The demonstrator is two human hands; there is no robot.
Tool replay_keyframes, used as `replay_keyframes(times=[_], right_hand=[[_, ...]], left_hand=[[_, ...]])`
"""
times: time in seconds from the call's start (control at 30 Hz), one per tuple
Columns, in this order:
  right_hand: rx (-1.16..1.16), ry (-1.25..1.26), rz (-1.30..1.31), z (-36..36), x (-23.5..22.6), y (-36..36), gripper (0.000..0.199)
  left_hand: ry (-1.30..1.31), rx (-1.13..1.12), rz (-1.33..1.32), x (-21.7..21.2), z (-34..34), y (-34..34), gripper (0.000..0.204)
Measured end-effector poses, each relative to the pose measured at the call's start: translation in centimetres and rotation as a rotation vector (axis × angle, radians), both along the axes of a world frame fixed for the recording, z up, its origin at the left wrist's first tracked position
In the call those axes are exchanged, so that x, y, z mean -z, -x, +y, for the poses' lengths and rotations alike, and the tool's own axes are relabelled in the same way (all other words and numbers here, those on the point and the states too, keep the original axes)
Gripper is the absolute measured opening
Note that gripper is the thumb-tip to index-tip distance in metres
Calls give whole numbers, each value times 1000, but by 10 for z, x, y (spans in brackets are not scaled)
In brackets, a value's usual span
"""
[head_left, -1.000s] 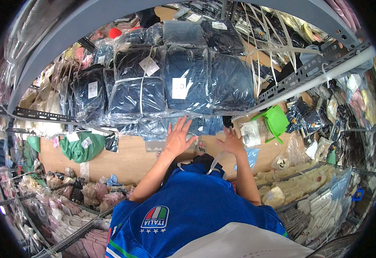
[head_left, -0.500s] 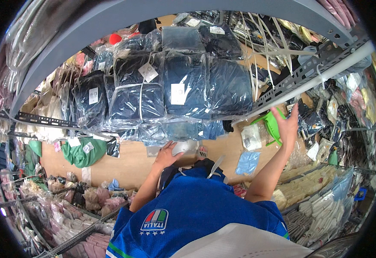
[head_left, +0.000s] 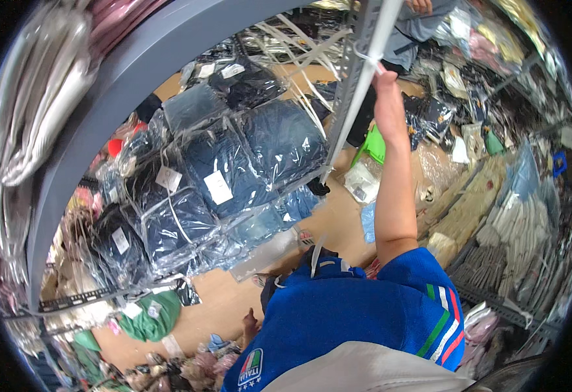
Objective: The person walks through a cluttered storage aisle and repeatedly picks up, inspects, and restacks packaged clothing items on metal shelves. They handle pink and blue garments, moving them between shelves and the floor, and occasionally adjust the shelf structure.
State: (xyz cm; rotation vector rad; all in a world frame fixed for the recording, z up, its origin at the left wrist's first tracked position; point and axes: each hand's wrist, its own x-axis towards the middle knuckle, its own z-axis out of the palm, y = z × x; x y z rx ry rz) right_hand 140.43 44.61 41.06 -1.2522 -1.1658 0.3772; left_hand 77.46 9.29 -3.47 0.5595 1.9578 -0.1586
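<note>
My right arm reaches up and forward, and my right hand (head_left: 388, 91) is at the white pole (head_left: 372, 59) beside the perforated metal shelf post (head_left: 354, 85). Its fingertips are hidden, so their grip does not show. Down at my left side, partly covered by my blue shirt, my left hand (head_left: 251, 323) shows a finger stretched out and nothing held. Ahead of me lie stacks of dark jeans in clear plastic bags (head_left: 227, 163), some with white tags. Beyond my right forearm is a bright green plastic thing (head_left: 372, 147), partly covered by the arm.
A grey curved shelf beam (head_left: 70, 144) arches on the left. A green bundle (head_left: 152, 317) lies on the brown floor (head_left: 224, 307). Bagged clothes fill the racks (head_left: 495, 228) at right. At the upper right another person's grey clothing (head_left: 411, 36) and a hand (head_left: 420, 5) show.
My body and view have turned right. My left hand has dropped from beside the bagged jeans to my side. My right hand has moved from near the green thing to the white pole.
</note>
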Motion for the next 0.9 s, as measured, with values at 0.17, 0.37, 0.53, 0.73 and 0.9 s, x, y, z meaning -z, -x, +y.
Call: replay_keyframes(times=[0.17, 0.37, 0.53, 0.73, 0.9], right_hand=[[-252, -55, 222, 5, -3, 23, 94], [-295, -150, 247, 14, -1, 27, 97], [-164, -113, 344, 4, 3, 35, 91], [10, -63, 388, -4, 18, 41, 88], [68, 29, 328, -9, 9, 45, 86]], left_hand=[[-138, -318, -41, -2, -3, -23, 61], [-351, -400, -33, -42, 52, -28, 64], [-407, -394, -82, -58, 58, -17, 68], [-231, -347, -114, -35, 25, 11, 76], [-138, -389, -168, -17, 17, 27, 79]])
